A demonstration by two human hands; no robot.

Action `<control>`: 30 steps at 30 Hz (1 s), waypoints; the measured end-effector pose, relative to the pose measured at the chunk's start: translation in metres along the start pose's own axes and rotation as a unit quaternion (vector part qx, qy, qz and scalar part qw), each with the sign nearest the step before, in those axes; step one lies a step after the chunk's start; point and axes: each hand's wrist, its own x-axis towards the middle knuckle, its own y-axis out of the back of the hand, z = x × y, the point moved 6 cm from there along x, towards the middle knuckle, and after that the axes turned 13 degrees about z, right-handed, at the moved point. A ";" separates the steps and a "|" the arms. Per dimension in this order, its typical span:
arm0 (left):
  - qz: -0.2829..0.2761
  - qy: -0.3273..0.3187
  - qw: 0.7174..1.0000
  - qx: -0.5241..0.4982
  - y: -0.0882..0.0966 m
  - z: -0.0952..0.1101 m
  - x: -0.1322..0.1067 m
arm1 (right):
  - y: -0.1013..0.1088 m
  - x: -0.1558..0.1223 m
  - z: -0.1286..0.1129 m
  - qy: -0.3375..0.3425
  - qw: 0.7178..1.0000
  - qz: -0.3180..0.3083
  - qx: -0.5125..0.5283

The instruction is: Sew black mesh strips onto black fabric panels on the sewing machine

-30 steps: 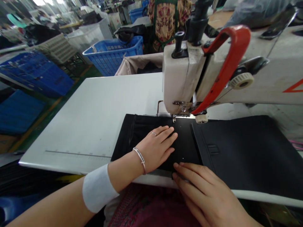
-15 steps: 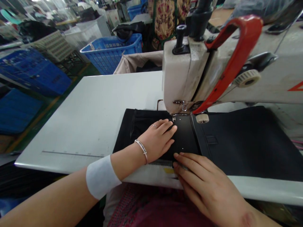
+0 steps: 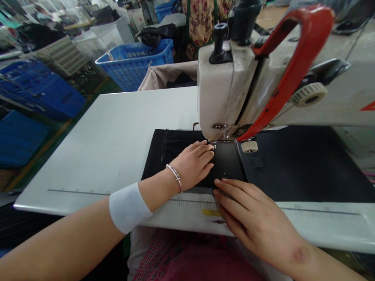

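Note:
A black fabric piece (image 3: 275,168) lies across the sewing machine bed, under the needle area of the sewing machine (image 3: 216,89). On its left part my left hand (image 3: 195,164) rests flat, fingers stretched out and fingertips close beside the presser foot (image 3: 214,147). My right hand (image 3: 249,214) is at the near edge of the fabric, fingers together on that edge; its thumb is hidden beneath. Between the hands a smooth black strip with a small white dot shows. A stitched rectangular detail (image 3: 258,162) sits right of the machine head.
The white table (image 3: 117,128) carries a printed ruler scale (image 3: 322,214) along its front edge. A red lever guard (image 3: 293,74) arches over the machine head. Behind stand a blue basket (image 3: 134,64) and a beige cloth-lined bin (image 3: 155,76). Blue crates (image 3: 43,88) stand left.
The black fabric has slid away from me under the machine, uncovering the ruler scale at the right front edge. Both hands have moved slightly forward with it.

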 end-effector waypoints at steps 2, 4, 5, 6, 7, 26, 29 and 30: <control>-0.002 -0.004 1.000 0.006 -0.002 -0.003 0.001 | 0.000 0.003 0.001 0.002 1.000 -0.002 0.000; -0.003 -0.004 1.000 0.006 -0.003 -0.005 0.003 | 0.000 0.005 0.003 0.000 1.000 0.000 -0.002; -0.004 -0.002 1.000 0.005 -0.004 -0.007 0.004 | 0.000 0.007 0.004 0.000 1.000 0.002 -0.003; -0.006 0.001 1.000 0.005 -0.004 -0.008 0.005 | 0.000 0.008 0.005 0.000 1.000 0.004 -0.003; -0.008 0.004 1.000 0.006 -0.005 -0.009 0.005 | 0.000 0.009 0.006 0.001 1.000 0.006 -0.004; 0.006 0.041 0.999 -0.012 -0.012 -0.034 0.020 | -0.006 0.025 0.022 0.006 0.998 -0.011 -0.055; -0.017 0.044 0.999 0.010 -0.009 -0.031 0.016 | -0.008 0.026 0.025 0.008 0.998 -0.010 -0.066; -0.026 0.041 0.999 0.021 -0.006 -0.027 0.013 | -0.008 0.025 0.026 0.008 0.998 -0.009 -0.067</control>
